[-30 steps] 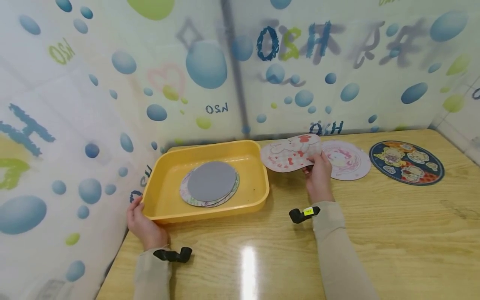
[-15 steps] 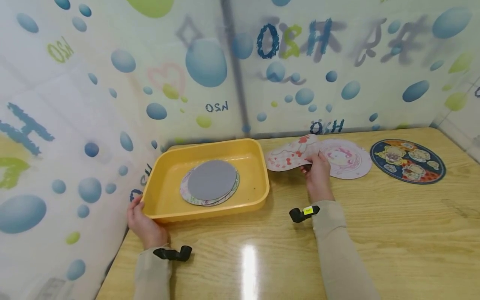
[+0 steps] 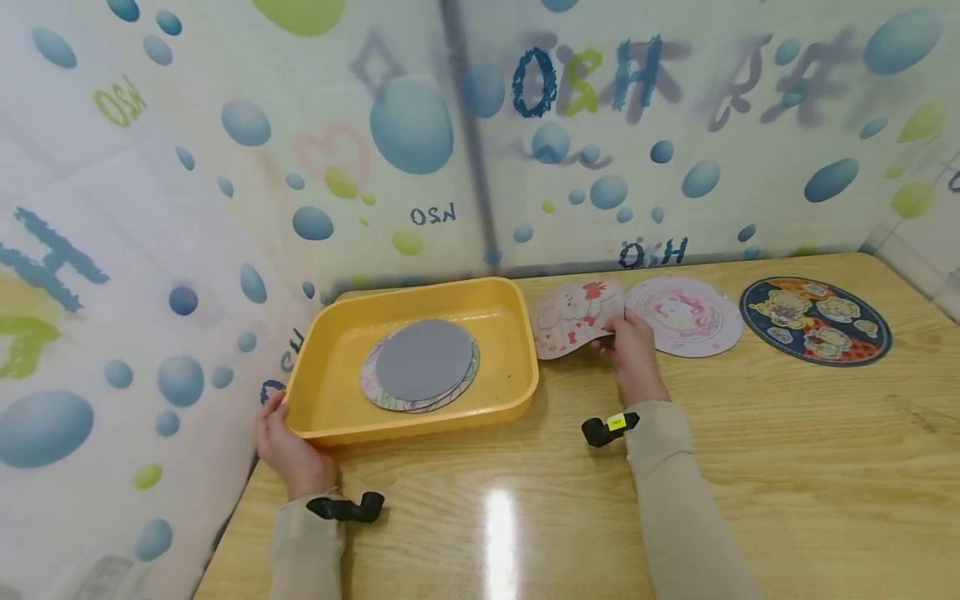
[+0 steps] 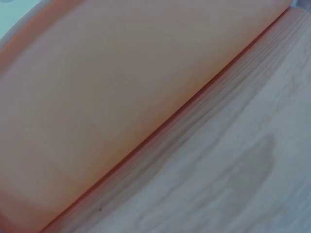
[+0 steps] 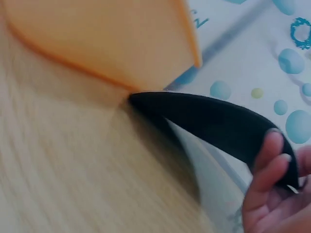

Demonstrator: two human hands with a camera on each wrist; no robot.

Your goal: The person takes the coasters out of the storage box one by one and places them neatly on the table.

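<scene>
A yellow tray [image 3: 330, 400] sits at the table's left with several round mats [image 3: 423, 360] stacked in it, a grey one on top. My left hand [image 3: 285, 446] grips the tray's near left corner; the left wrist view shows only the tray wall [image 4: 107, 97] close up. My right hand [image 3: 630, 346] pinches a pink cartoon mat [image 3: 573, 317] by its right edge, bent and lifted beside the tray. The right wrist view shows the mat's black underside [image 5: 218, 124] curled over my fingers [image 5: 272, 165].
A pink round mat [image 3: 684, 317] and a dark blue cartoon mat [image 3: 815, 321] lie flat on the wooden table [image 3: 787, 467] to the right. Bubble-patterned walls close the back and left sides.
My right hand has brought the pink cartoon mat down and left toward the tray, bending it more. The left hand and tray have not moved.
</scene>
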